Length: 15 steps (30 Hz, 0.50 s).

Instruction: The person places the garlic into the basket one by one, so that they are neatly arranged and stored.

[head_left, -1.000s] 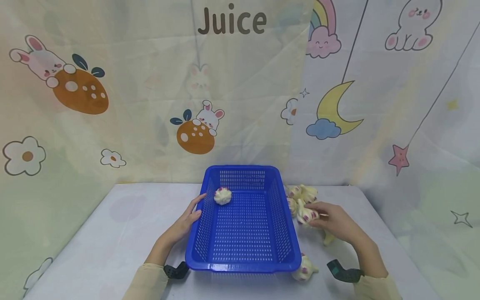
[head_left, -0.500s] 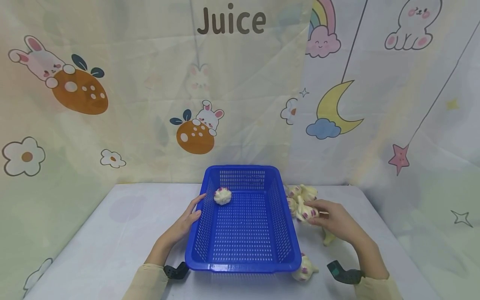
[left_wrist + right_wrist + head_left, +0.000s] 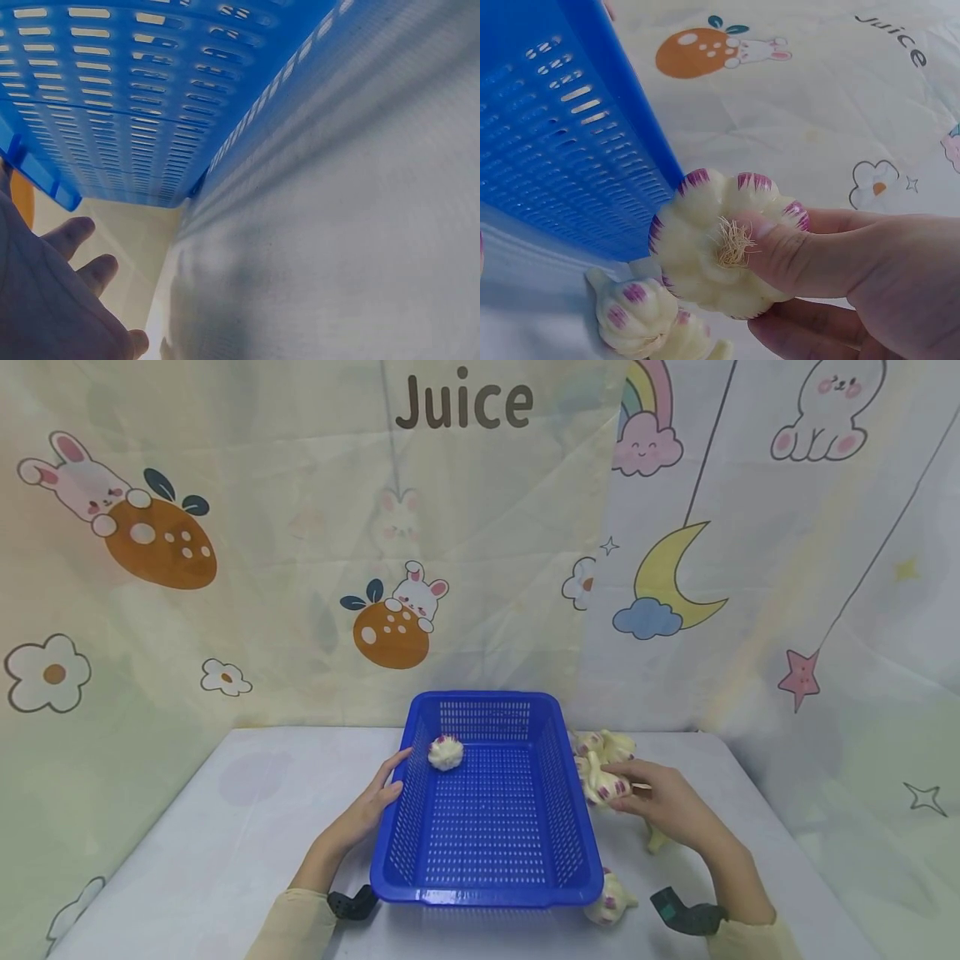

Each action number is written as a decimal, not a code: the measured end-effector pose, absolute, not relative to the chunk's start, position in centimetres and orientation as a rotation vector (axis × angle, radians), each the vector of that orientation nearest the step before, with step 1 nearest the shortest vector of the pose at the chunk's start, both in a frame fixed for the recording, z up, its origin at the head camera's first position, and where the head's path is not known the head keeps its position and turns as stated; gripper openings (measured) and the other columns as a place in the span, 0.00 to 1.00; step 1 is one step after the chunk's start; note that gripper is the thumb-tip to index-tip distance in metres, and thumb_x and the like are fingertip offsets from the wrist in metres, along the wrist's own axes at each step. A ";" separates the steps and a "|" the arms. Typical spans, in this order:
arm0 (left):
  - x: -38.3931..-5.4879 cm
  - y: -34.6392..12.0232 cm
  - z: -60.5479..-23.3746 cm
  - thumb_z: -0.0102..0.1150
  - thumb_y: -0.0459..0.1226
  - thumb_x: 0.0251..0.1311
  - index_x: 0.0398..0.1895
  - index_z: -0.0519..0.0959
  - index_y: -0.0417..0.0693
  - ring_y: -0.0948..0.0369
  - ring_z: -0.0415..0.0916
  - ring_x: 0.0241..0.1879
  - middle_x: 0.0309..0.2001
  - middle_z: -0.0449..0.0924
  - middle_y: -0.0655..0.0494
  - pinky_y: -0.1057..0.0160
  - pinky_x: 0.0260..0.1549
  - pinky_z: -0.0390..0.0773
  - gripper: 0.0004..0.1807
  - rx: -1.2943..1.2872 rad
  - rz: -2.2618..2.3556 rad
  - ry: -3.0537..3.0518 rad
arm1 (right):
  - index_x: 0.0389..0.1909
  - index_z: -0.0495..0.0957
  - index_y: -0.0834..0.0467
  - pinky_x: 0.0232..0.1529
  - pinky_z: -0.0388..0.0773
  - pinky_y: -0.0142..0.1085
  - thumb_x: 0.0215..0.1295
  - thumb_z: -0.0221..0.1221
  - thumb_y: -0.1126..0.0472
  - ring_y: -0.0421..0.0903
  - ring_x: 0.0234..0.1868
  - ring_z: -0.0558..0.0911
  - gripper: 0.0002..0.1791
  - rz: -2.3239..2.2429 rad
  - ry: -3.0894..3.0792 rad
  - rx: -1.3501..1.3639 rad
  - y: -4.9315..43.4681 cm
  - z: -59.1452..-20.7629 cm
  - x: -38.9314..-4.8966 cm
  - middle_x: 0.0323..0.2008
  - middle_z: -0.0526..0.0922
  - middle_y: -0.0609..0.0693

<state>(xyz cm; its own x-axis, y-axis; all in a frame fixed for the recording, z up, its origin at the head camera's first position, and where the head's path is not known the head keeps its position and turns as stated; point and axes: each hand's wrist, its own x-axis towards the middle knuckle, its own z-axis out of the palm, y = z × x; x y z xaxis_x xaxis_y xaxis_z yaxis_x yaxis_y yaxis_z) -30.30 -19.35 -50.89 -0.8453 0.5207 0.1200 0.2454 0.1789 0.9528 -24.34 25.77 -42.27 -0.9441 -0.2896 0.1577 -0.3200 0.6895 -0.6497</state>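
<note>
In the head view, my left hand [image 3: 367, 810] rests at the left rim of a blue perforated plastic basket [image 3: 487, 896], thumb and forefinger touching it. Its other fingers [image 3: 97, 274] extend loosely outside the basket wall in the left wrist view. My right hand [image 3: 663, 797] pinches a whitish garlic bulb [image 3: 697, 262] with purple streaks, thumb beside the tuft of roots. That bulb is right of the basket, outside its wall. One garlic bulb [image 3: 446, 752] sits inside the basket, toward the back left.
Several more garlic bulbs [image 3: 618, 746] cluster right of the basket, behind the held one. Another bulb [image 3: 611, 900] lies by the basket's front right corner, and one is partly hidden under my right hand. The white table [image 3: 262, 827] meets a printed cloth backdrop [image 3: 300, 610].
My right hand has moved slightly left toward the basket, carrying the garlic bulb with it. The left hand and the basket stay where they were.
</note>
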 end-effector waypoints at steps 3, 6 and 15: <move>-30.3 -19.3 -50.8 0.30 0.42 0.71 0.74 0.41 0.65 0.40 0.54 0.68 0.73 0.44 0.42 0.38 0.62 0.59 0.30 0.733 1.727 2.227 | 0.57 0.75 0.58 0.49 0.79 0.40 0.58 0.64 0.61 0.58 0.55 0.79 0.24 1.098 -2.850 0.509 25.6 -42.3 -24.3 0.54 0.79 0.58; -30.2 -19.3 -50.8 0.30 0.42 0.71 0.75 0.41 0.63 0.39 0.54 0.68 0.73 0.43 0.41 0.38 0.62 0.59 0.30 0.745 1.720 2.234 | 0.57 0.76 0.58 0.49 0.79 0.39 0.57 0.65 0.62 0.57 0.54 0.79 0.24 1.090 -2.847 0.508 25.6 -42.4 -24.3 0.53 0.80 0.56; -30.1 -19.4 -50.7 0.29 0.42 0.72 0.75 0.40 0.60 0.37 0.53 0.68 0.73 0.42 0.38 0.38 0.61 0.59 0.30 0.796 1.725 2.212 | 0.56 0.76 0.57 0.49 0.79 0.39 0.57 0.65 0.62 0.54 0.52 0.80 0.24 1.085 -2.830 0.482 25.2 -42.0 -24.1 0.52 0.80 0.54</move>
